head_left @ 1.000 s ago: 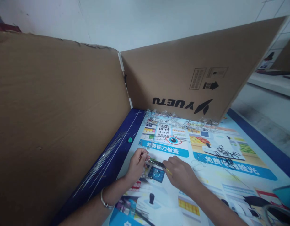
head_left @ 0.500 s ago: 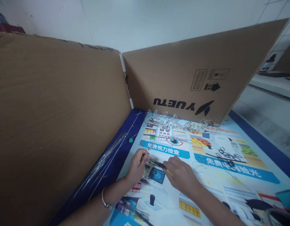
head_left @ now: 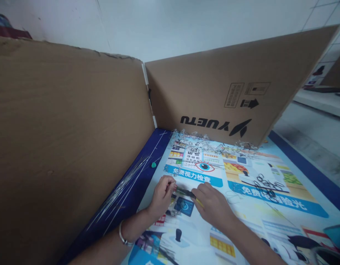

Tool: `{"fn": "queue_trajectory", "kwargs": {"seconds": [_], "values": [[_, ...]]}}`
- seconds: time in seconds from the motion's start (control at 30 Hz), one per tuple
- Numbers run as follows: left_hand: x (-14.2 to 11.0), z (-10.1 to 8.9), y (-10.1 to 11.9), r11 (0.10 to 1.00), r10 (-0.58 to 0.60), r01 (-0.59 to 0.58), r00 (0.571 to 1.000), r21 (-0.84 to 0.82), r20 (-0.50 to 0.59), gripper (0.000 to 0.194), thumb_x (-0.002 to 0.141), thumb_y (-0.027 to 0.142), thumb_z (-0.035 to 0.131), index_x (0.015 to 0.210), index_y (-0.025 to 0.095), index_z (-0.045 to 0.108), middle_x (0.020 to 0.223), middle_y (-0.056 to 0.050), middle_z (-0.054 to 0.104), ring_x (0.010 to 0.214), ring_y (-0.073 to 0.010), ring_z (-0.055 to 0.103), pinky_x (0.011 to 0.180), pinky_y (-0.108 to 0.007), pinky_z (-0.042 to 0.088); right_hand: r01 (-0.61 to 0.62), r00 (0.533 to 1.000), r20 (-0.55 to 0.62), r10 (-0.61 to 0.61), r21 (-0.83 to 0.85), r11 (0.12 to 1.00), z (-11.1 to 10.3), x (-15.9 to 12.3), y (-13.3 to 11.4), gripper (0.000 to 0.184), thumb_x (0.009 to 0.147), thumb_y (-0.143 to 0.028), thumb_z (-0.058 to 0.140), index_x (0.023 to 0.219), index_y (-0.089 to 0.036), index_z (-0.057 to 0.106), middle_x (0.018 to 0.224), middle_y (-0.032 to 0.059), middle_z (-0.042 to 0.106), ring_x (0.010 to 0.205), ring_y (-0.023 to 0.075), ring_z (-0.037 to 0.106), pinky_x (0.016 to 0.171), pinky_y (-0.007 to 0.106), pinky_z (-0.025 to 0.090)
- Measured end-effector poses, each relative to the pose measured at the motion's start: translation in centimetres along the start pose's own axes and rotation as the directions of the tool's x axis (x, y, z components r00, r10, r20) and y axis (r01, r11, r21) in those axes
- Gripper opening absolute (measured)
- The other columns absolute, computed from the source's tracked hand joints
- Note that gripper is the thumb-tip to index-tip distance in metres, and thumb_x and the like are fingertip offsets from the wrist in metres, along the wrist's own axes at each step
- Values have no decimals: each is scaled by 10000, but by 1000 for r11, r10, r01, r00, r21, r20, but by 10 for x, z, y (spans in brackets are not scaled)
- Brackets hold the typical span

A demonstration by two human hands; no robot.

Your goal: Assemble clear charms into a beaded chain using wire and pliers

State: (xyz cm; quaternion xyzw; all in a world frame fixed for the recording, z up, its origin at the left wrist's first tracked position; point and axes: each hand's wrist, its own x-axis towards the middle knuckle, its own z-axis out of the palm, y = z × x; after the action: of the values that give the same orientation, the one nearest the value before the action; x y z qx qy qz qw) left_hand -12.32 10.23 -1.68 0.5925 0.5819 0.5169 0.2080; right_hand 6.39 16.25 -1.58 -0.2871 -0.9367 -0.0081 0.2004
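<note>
My left hand [head_left: 162, 195], with a silver bangle [head_left: 123, 235] on its wrist, is closed in a pinch on a thin, shiny piece of wire [head_left: 173, 211], which hangs blurred below the fingers. My right hand [head_left: 212, 204] is wrapped round a pair of pliers [head_left: 186, 192] with dark jaws and a yellow handle. The jaws point left and reach close to my left fingertips. Whether they grip the wire there is too small to tell.
Straight silver wires [head_left: 126, 180] lie along the blue left edge, near a small green piece [head_left: 153, 165]. Clear, shiny bent pieces [head_left: 211, 143] line the foot of the cardboard panel [head_left: 214, 88]. A cluster of black loops [head_left: 268, 184] lies right on the printed table cover [head_left: 197, 235].
Both hands stay almost in place. The wire hanging under my left hand has shifted slightly downward, and the pliers remain close to the left fingertips.
</note>
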Motion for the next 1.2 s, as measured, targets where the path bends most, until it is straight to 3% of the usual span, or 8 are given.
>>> {"fn": "queue_trajectory", "kwargs": {"seconds": [0.23, 0.43, 0.77, 0.97, 1.2], "values": [[0, 0, -1, 998, -57, 57, 998, 2, 19, 159, 865, 256, 354, 782, 177, 464, 729, -8, 515, 712, -138, 485, 710, -259, 370, -5, 999, 36, 4, 33, 999, -1, 1, 5, 152, 823, -230, 442, 881, -197, 578, 797, 53, 530, 830, 195, 460, 757, 321, 360], [1, -1, -5, 994, -95, 93, 994, 50, 47, 148, 856, 242, 365, 761, 179, 460, 694, 8, 520, 648, -120, 484, 639, -231, 370, 4, 986, 164, -16, 77, 997, -9, 4, 10, 159, 827, -265, 434, 854, -204, 578, 779, 47, 539, 812, 187, 472, 715, 304, 375], [0, -1, -7, 972, 36, -53, 996, 229, 80, 134, 822, 173, 415, 781, 175, 542, 766, -11, 566, 752, -126, 512, 690, -221, 377, -43, 984, 175, 20, 124, 991, -9, 4, 11, 178, 825, -281, 441, 907, -200, 577, 825, 56, 548, 860, 197, 476, 749, 313, 384], [-3, 1, -8, 965, 54, -77, 994, 250, 95, 137, 823, 177, 422, 795, 176, 555, 774, -21, 588, 761, -129, 530, 709, -227, 390, -67, 971, 236, 27, 161, 985, -5, 3, 4, 173, 830, -280, 431, 886, -210, 578, 823, 48, 553, 847, 186, 482, 719, 286, 382], [-2, 1, -11, 971, 35, -61, 993, 229, 116, 134, 819, 191, 430, 807, 177, 563, 779, -19, 594, 764, -129, 543, 708, -228, 400, -86, 952, 302, 55, 90, 992, -1, 3, 1, 172, 842, -290, 426, 878, -222, 579, 818, 36, 576, 831, 178, 505, 664, 263, 371]]}}
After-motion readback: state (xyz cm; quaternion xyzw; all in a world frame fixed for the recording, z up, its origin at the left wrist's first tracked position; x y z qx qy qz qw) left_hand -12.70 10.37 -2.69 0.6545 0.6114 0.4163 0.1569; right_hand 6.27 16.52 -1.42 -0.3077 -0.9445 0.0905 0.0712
